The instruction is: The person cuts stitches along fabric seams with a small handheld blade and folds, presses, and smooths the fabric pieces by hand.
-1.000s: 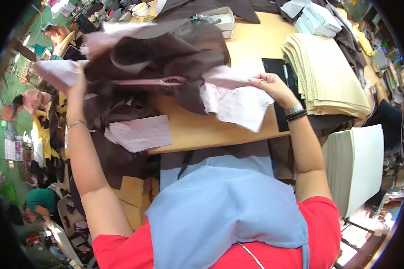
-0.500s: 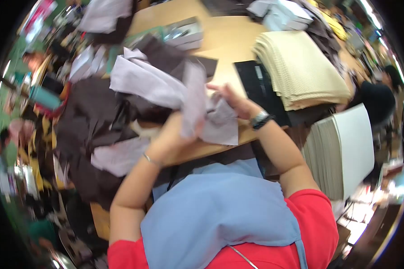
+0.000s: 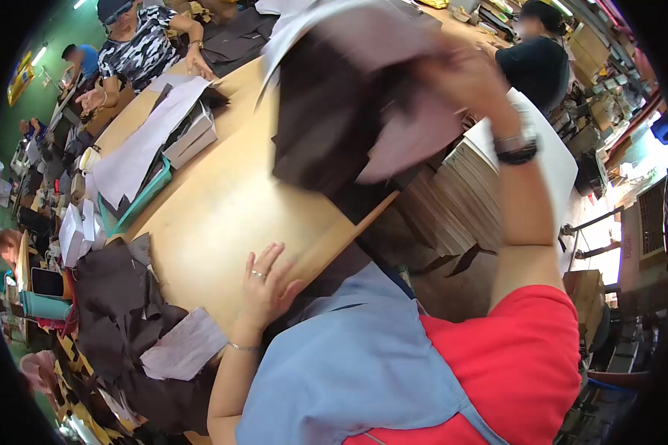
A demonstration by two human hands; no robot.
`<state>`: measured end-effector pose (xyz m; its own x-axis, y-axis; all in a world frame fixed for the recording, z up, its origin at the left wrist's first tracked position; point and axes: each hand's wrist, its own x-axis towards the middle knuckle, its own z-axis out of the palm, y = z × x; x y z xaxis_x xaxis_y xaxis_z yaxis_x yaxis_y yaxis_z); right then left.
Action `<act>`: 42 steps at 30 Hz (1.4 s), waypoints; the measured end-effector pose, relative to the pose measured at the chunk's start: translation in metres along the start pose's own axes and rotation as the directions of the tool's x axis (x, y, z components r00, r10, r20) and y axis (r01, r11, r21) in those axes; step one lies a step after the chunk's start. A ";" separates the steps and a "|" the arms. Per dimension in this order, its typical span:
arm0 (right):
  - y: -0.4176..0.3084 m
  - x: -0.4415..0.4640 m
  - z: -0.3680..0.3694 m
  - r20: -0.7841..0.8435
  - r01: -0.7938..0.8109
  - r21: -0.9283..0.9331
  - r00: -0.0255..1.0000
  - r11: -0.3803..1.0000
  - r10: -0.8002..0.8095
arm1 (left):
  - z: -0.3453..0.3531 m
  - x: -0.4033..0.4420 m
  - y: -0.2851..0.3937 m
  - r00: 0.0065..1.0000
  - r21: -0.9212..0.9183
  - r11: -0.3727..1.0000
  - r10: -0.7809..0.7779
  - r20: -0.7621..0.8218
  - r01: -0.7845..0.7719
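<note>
Holding dark cloth (image 3: 323,111) and mauve pieces (image 3: 412,141) above the near edge of the worktop (image 3: 200,252), the right hand (image 3: 464,78) is blurred, its grip closed; the left hand (image 3: 266,289), grip wide, is by that edge, near a dark fabric heap (image 3: 119,297).

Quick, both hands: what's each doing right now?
Left hand: open, holding nothing, at the table edge.
Right hand: blurred, but holding up dark cloth and pale cloth.
</note>
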<state>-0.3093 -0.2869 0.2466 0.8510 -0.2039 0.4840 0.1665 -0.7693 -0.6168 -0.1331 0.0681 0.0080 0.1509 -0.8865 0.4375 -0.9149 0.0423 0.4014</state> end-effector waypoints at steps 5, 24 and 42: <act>0.035 -0.058 -0.139 -0.053 -0.093 -0.882 0.994 0.462 0.100 | 0.000 0.007 -0.002 0.970 -0.166 0.956 -0.235 0.059 0.242; 0.116 -0.323 -0.240 -0.767 -0.738 -0.559 0.633 0.379 0.102 | 0.002 0.004 -0.003 0.978 -0.088 0.977 -0.183 0.104 0.192; 0.142 -0.322 -0.252 -0.806 -0.897 -0.414 0.440 0.153 0.397 | -0.004 0.010 0.003 0.971 -0.081 0.973 -0.208 0.118 0.218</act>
<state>-0.6847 -0.4832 0.1591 0.0391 -0.8829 0.4679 -0.9445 -0.1855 -0.2711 -0.1325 0.0614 0.0165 0.2923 -0.9241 0.2460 -0.8268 -0.1150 0.5506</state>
